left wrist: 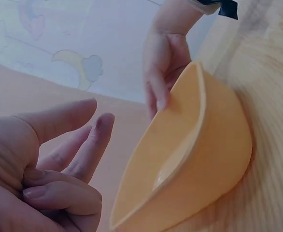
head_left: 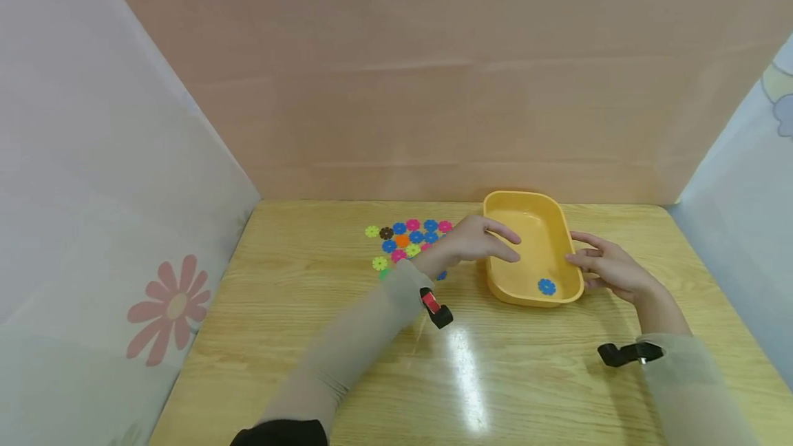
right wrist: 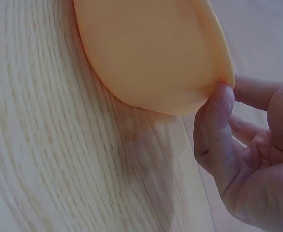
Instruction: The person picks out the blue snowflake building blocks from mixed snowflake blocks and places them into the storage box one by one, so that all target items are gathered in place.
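Note:
The yellow tray [head_left: 526,226] stands near the table's back edge, one blue flower-shaped piece [head_left: 546,287] lying in its near right part. Over the tray's left side reaches the left hand [head_left: 473,239], thumb and finger apart, nothing seen between them; the left wrist view shows this hand [left wrist: 59,169] with some fingers bent, beside the tray [left wrist: 214,150]. The right hand [head_left: 613,270] pinches the tray's right rim; its fingertips meet that edge in the right wrist view, hand [right wrist: 257,164] and tray [right wrist: 146,53]. Several coloured flower pieces [head_left: 403,241] lie left of the tray, partly hidden by the left hand.
The wooden table [head_left: 297,336] meets a brownish back wall [head_left: 396,88]. Pale patterned walls stand at the left [head_left: 93,191] and right [head_left: 762,205]. The left forearm crosses the table just in front of the loose pieces.

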Tool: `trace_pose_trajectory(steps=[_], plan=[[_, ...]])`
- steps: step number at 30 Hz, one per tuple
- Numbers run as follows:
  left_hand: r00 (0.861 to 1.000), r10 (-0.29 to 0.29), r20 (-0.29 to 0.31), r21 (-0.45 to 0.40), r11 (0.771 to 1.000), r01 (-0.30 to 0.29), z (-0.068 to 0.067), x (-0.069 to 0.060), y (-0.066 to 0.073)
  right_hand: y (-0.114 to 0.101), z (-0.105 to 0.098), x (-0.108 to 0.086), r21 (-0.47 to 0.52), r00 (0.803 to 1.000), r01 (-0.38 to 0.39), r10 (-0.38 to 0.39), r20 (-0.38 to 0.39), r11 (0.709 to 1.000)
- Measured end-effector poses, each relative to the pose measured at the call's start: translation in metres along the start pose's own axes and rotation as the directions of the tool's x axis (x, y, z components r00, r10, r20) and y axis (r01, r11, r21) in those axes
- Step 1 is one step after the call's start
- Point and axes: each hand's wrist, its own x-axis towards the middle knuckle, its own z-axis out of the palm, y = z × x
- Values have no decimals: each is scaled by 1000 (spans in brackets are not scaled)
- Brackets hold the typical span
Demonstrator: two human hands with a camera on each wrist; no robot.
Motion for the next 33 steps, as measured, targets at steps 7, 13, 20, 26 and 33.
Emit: trace_pose_trajectory(steps=[7, 13, 20, 26, 33], plan=[[999, 33, -2, -42, 999, -33, -37, -21, -10, 2, -4, 0, 13, 1000, -9, 9, 8, 1000], [999, 7, -43, -25, 1000, -8, -65, -34, -27, 3, -6, 0, 23, 1000, -4, 4, 14, 1000], [994, -22, -102, -9, 1000, 21, -95, -49, -51, 3, -7, -2, 19, 1000, -1, 1, 11, 1000], [981, -70, -183, 5, 997, 72, -124, -58, -77, 2, -8, -3, 5, 1000, 6, -6, 14, 1000], [953, -122, -278, 54, 988, 143, -147, -62, -102, 3, -10, -5, -13, 1000, -19, 19, -8, 1000]])
